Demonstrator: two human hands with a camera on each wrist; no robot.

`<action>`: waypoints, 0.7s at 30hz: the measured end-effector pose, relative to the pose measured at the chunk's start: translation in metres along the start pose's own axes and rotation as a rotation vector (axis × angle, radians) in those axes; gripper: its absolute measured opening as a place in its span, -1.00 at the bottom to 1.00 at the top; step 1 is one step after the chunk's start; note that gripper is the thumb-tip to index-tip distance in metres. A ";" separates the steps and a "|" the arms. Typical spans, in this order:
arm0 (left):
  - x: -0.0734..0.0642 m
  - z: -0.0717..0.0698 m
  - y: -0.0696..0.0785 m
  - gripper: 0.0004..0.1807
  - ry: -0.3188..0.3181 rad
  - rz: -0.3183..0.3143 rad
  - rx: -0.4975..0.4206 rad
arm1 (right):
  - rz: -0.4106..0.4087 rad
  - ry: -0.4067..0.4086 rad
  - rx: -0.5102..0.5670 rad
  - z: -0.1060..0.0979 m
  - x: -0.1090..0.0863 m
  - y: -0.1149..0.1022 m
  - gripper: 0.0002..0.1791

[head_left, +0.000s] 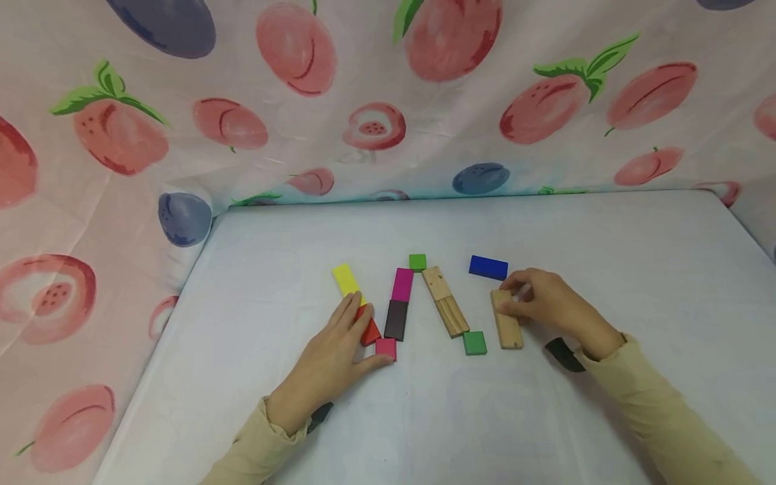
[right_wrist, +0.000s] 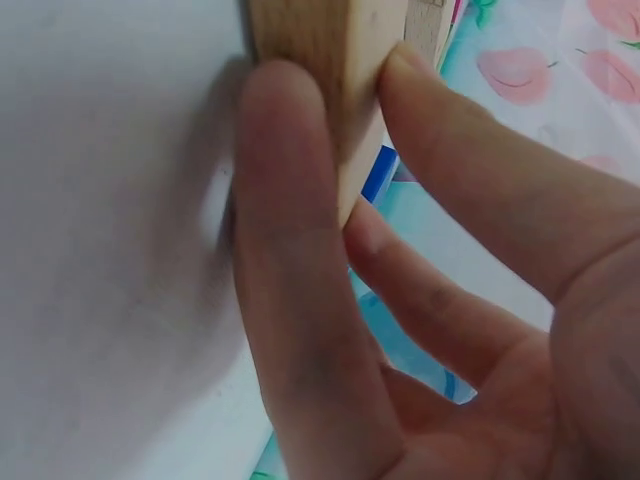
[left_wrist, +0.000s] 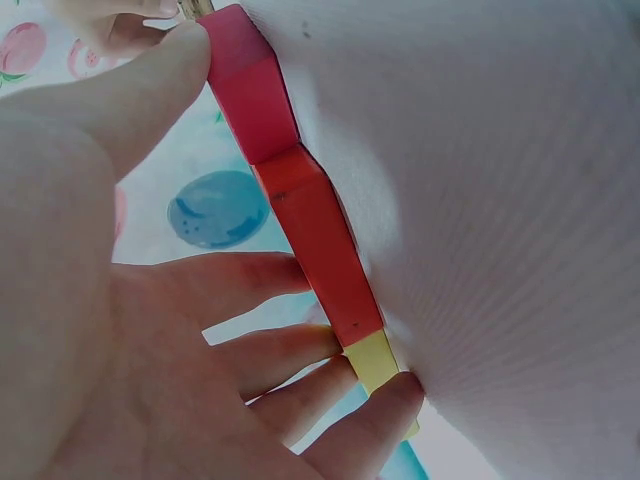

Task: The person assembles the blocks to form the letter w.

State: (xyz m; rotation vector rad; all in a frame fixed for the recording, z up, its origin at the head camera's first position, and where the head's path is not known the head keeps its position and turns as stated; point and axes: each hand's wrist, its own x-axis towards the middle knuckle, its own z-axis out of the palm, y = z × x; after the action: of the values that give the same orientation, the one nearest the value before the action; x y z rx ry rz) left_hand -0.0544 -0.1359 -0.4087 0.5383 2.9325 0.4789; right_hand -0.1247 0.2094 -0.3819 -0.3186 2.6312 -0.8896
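On the white table, my left hand (head_left: pixel 327 350) lies with fairly straight fingers along the row of a yellow block (head_left: pixel 345 277), a red block (left_wrist: pixel 322 255) and a pink square block (head_left: pixel 386 348). Its thumb tip touches the pink block, while the fingertips rest against the red and yellow ones. My right hand (head_left: pixel 548 303) pinches a plain wooden block (head_left: pixel 509 323) between thumb and fingers near its far end. In the right wrist view that block's wood grain shows close up. Just beyond the right hand sits a dark blue block (head_left: pixel 488 267).
Between the hands, a magenta block (head_left: pixel 403 284) meets a black block (head_left: pixel 396 320). A light green square (head_left: pixel 417 262) is at the top of a slanted pair of wooden blocks (head_left: pixel 445 300), a darker green square (head_left: pixel 475 343) at its foot. Fruit-patterned cloth (head_left: pixel 376 81) hangs behind.
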 end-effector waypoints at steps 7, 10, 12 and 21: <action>0.000 0.000 0.000 0.01 -0.004 -0.004 0.000 | -0.002 0.017 -0.005 0.001 0.005 -0.001 -0.63; 0.000 0.000 0.000 0.00 0.002 0.000 0.000 | -0.001 0.040 -0.010 0.003 0.006 -0.001 -0.61; 0.000 0.000 0.000 0.00 0.002 0.002 -0.001 | -0.008 0.064 -0.005 0.004 0.007 -0.002 -0.60; 0.000 0.001 -0.001 0.00 0.014 0.013 0.002 | 0.009 0.118 0.027 0.009 0.012 -0.006 -0.57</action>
State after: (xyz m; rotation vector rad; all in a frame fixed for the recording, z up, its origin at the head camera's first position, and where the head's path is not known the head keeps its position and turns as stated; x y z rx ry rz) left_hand -0.0546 -0.1365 -0.4101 0.5562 2.9453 0.4827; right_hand -0.1314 0.1963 -0.3878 -0.2539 2.7232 -0.9674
